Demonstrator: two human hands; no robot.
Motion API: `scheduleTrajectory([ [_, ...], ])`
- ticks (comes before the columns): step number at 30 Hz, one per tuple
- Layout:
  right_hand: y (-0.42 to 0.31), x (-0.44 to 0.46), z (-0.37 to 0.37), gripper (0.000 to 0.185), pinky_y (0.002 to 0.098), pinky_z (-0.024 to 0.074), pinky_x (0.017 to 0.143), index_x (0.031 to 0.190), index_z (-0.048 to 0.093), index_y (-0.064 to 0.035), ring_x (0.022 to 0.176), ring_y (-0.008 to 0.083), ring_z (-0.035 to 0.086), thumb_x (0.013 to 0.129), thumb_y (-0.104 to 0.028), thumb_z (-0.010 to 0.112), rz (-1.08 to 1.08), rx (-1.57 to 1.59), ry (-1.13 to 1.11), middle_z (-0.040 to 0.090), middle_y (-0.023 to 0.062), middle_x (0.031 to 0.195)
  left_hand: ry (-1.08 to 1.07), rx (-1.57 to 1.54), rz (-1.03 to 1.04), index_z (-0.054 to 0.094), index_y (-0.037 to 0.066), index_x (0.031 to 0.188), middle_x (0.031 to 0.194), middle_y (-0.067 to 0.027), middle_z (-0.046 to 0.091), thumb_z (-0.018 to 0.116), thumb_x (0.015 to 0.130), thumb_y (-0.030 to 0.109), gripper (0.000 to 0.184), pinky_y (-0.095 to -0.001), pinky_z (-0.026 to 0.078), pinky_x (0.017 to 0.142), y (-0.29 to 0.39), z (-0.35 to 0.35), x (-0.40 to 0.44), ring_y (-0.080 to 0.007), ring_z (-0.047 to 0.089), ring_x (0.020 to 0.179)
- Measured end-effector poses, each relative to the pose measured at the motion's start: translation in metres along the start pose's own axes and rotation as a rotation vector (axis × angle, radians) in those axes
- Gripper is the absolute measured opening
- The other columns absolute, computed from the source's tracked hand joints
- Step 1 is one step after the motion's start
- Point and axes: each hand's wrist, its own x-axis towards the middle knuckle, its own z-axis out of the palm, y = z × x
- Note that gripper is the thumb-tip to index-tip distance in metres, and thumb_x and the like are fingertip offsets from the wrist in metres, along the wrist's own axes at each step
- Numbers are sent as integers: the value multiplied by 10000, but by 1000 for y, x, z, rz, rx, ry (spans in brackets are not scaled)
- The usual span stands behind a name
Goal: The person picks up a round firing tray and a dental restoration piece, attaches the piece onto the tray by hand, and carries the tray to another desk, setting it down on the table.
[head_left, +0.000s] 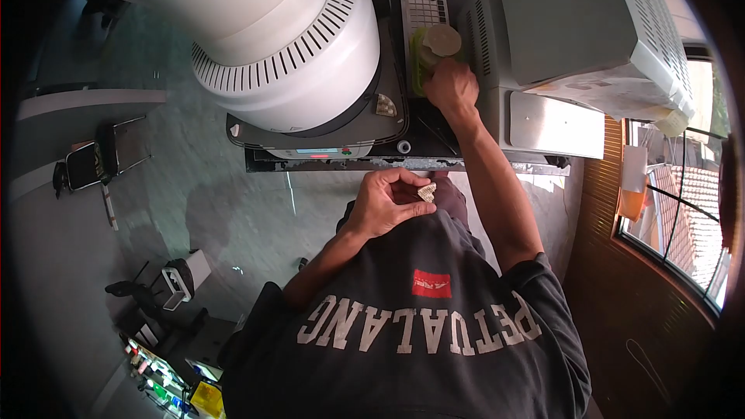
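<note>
Head view — two hands, near and far.
Near, the left hand (380, 203) pinches a small pale piece (427, 193), probably best held lightly; far right, the right hand (452, 87) curls at a round container (442, 40) — its grip cannot be told.

To the left of the large white machine (310, 70) stands a dark chair (130, 147), and to the machine's right are a grey vented box (570, 23) and, farther, a window (673, 209).
</note>
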Motion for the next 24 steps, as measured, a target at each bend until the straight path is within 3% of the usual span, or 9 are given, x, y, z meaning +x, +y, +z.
scheduleTrajectory([
  [1,0,1,1,214,442,617,765,868,768,-15,858,377,756,750,-192,776,4,15,7,752,206,879,2,2,2,683,-23,1054,1043,-88,723,874,776,-45,337,-292,614,902,-1,-1,0,-132,713,949],
  [4,3,7,8,168,466,611,831,909,804,-112,906,379,748,778,-205,756,30,2,-50,762,187,917,10,-1,1,693,-25,1062,1043,-88,731,877,780,-28,336,-289,607,914,0,-1,-1,-127,715,960],
  [13,8,13,21,186,452,601,818,889,803,-92,886,356,752,727,-178,769,-19,-64,-20,765,176,899,20,-5,2,696,-27,1065,1042,-88,735,877,781,-24,337,-289,608,915,1,-4,-2,-122,717,968],
  [19,3,13,14,209,499,555,918,912,800,-85,955,376,739,727,-176,760,21,-88,-57,766,177,961,16,-13,12,691,-28,1061,1041,-91,734,872,781,-34,333,-293,610,917,2,-6,-1,-124,718,970],
  [22,8,20,22,305,715,310,1114,1030,763,-79,1037,388,717,754,-209,776,51,-40,-165,759,173,1046,14,6,15,689,-30,1061,1040,-92,734,868,785,-39,330,-295,610,920,4,-5,0,-127,720,969],
  [24,10,20,23,315,724,302,1112,1037,760,-74,1043,387,717,757,-218,778,40,-35,-134,757,177,1047,15,-7,17,687,-31,1061,1039,-93,735,866,788,-38,327,-296,610,921,4,-4,0,-129,721,968],
])
